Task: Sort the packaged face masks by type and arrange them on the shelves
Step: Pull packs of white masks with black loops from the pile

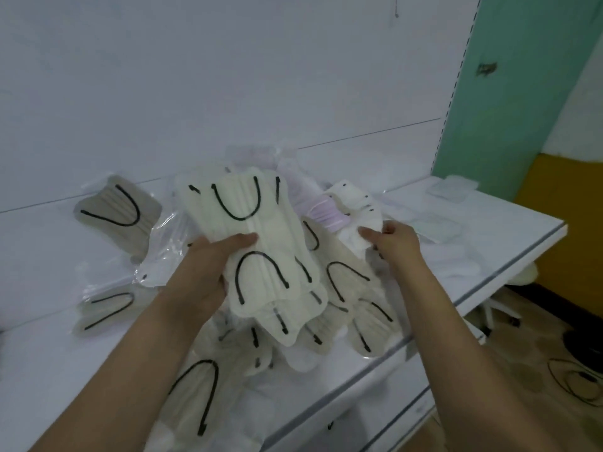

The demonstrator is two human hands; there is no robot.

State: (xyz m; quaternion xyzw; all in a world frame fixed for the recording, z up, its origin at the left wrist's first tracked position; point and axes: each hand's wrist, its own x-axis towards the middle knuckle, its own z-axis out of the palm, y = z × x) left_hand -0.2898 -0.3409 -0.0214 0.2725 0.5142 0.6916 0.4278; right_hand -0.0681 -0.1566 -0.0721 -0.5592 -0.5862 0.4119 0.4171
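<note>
A pile of packaged face masks covers the middle of the white shelf [509, 252]. My left hand [208, 265] grips a stack of cream masks with black ear loops [261, 243], lifted above the pile. My right hand [391, 243] pinches the edge of a white mask pack [362, 220] at the pile's right side. A pack with lilac loops [323, 210] lies behind it. Beige masks with black loops [120, 207] lie apart at the left, and another such pack [104, 308] sits nearer me.
Clear flat packs [452, 189] lie at the shelf's far right end. A second shelf edge [404, 415] runs below. A green wall panel [522, 93] stands right. Black cables [577, 380] and a white stool base [499, 308] are on the floor.
</note>
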